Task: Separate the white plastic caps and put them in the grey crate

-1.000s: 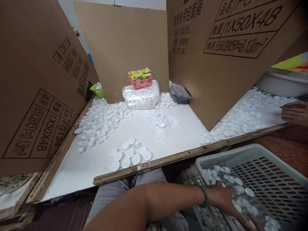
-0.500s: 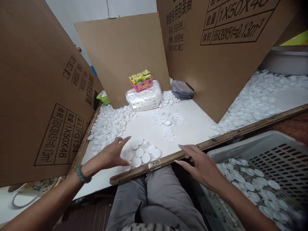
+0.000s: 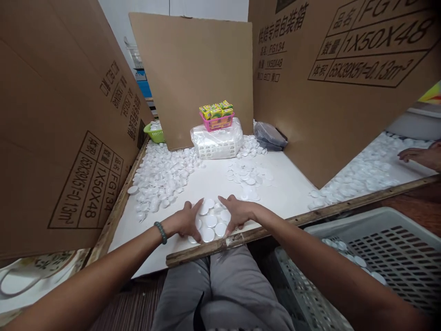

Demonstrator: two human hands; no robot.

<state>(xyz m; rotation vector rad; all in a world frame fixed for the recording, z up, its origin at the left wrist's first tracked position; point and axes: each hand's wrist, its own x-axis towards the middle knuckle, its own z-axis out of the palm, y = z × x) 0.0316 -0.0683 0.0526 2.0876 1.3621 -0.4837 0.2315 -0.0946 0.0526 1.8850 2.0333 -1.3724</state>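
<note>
A small group of round white discs (image 3: 211, 221) lies on the white tabletop (image 3: 138, 246), close to its wooden front edge. My left hand (image 3: 188, 221) cups the group from the left, thumb and fingers spread apart. From the right, my right hand (image 3: 239, 213) curves round the same group, also with thumb and fingers apart. Both hands rest low at the table, and some discs are partly hidden under the fingers. Beyond my right hand is a flat patch of more white discs (image 3: 251, 178).
A heap of white pieces (image 3: 161, 170) covers the left side. Cardboard panels (image 3: 203, 69) wall the table. A pink basket (image 3: 218, 123) of small yellow boxes sits on a wrapped pack (image 3: 217, 149). Right: a grey crate (image 3: 403, 230) with discs, and another person's hand (image 3: 422, 155).
My right hand has moved left from over the wooden edge to the discs. My left hand has shifted right against them. Another person's hand has come into view at the right.
</note>
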